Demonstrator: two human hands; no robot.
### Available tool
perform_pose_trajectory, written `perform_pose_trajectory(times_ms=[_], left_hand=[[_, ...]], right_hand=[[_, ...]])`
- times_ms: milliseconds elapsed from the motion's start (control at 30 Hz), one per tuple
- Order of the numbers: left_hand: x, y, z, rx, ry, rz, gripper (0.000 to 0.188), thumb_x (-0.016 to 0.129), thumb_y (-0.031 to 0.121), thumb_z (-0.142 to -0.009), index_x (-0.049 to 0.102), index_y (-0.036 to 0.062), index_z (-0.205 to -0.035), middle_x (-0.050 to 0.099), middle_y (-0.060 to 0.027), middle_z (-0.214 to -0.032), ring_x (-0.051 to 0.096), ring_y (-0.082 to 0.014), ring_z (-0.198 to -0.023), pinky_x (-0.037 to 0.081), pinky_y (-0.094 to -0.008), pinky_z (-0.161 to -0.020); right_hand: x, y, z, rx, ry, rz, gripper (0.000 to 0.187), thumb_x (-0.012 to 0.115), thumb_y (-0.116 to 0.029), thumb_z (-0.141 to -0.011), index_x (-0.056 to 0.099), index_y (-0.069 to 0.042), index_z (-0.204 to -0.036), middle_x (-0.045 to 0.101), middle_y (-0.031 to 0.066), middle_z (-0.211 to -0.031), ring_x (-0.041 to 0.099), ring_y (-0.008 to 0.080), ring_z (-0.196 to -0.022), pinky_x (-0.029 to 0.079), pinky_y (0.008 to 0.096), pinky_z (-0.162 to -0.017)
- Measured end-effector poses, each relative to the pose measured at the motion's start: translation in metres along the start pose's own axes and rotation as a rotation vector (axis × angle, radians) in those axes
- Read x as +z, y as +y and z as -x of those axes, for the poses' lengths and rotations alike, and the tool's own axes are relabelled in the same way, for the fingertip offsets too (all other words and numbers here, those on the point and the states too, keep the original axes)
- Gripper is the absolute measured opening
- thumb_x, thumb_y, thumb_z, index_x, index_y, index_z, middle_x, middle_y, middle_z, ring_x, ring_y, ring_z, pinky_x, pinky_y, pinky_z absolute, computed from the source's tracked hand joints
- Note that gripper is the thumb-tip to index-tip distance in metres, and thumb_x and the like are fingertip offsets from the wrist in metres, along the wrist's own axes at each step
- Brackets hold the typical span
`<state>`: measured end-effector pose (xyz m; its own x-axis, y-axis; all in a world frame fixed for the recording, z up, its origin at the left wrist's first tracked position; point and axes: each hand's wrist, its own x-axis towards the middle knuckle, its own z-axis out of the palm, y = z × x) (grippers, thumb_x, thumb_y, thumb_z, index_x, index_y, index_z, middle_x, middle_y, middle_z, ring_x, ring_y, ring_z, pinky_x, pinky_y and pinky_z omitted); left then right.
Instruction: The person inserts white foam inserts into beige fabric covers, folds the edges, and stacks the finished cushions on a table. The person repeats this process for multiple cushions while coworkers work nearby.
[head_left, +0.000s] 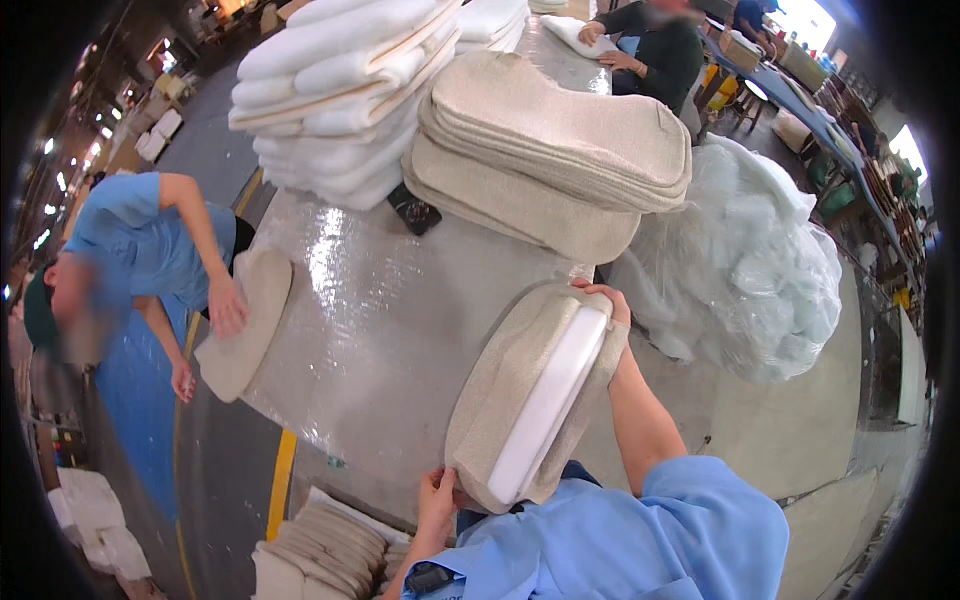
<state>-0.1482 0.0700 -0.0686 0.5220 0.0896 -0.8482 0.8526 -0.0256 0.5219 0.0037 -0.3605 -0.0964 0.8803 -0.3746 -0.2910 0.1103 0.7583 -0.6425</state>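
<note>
I hold a long, rounded beige fabric cover [475, 400] at the table's near right edge. Through its open long side shows a smooth white pad [545, 410] lying inside. My left hand [437, 500] pinches the cover's near end, thumb on top. At the far end my right hand [606, 302] is closed over the rim of the cover; part of its fingers is hidden. Beyond my hands lies a stack of similar beige cushion pieces [560, 125], long with rounded ends.
A tall pile of folded white padding [345, 90] and a small black object [413, 210] are on the plastic-covered table [350, 330]. A big clear bag of white stuffing [740, 260] bulges at right. At left, a co-worker [150, 240] handles a beige piece [250, 330]. Beige pieces [325, 550] are stacked below.
</note>
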Motion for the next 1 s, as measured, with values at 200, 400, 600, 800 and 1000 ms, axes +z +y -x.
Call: perform_pose_trajectory(times_ms=[200,400,600,800,1000], left_hand=[[-0.006,-0.023,-0.014,0.111,-0.013,0.56,0.051,0.063,0.037,-0.109,0.049,-0.0015,-0.14,0.061,-0.018,-0.136,0.065,-0.0327,-0.123,0.056,-0.0528,-0.103],[-0.03,0.078,-0.001,0.629,0.362,0.523,0.054,0.047,0.048,-0.115,0.055,0.0008,-0.14,0.063,-0.0126,-0.135,0.061,-0.0276,-0.128,0.049,-0.0454,-0.109],[-0.067,0.14,0.01,0.946,0.05,0.494,0.062,0.04,0.057,-0.114,0.068,0.0027,-0.121,0.068,-0.0083,-0.109,0.064,-0.0226,-0.107,0.049,-0.0395,-0.099],[-0.06,0.114,-0.069,0.685,0.187,0.567,0.041,0.055,0.04,-0.106,0.074,0.0043,-0.103,0.07,-0.0062,-0.1,0.065,-0.0203,-0.101,0.049,-0.0374,-0.094],[-0.064,0.114,-0.069,0.674,0.068,0.558,0.039,0.056,0.035,-0.105,0.075,0.0009,-0.103,0.071,-0.009,-0.107,0.064,-0.0221,-0.106,0.048,-0.038,-0.097]], right_hand=[[-0.039,-0.012,0.073,0.23,0.117,0.307,0.024,0.052,-0.013,-0.091,0.07,-0.005,-0.105,0.07,0.0089,-0.132,0.066,0.0286,-0.119,0.053,0.045,-0.108],[-0.02,-0.014,0.099,0.267,-0.131,0.639,0.033,0.052,-0.043,-0.111,0.059,-0.014,-0.126,0.064,-0.0027,-0.109,0.063,0.0142,-0.098,0.052,0.0363,-0.087],[0.037,-0.021,0.098,0.018,-0.15,0.426,0.074,0.036,-0.069,-0.112,0.059,-0.009,-0.149,0.068,0.0061,-0.134,0.06,0.02,-0.121,0.041,0.0383,-0.111],[0.033,0.027,0.078,0.138,0.035,0.473,0.053,0.05,-0.047,-0.11,0.077,-0.003,-0.124,0.07,0.0055,-0.119,0.06,0.0193,-0.115,0.042,0.0336,-0.108],[0.04,0.017,0.079,0.227,0.043,0.462,0.046,0.052,-0.028,-0.101,0.071,0.002,-0.13,0.068,0.0069,-0.125,0.062,0.0198,-0.119,0.047,0.0347,-0.108]])
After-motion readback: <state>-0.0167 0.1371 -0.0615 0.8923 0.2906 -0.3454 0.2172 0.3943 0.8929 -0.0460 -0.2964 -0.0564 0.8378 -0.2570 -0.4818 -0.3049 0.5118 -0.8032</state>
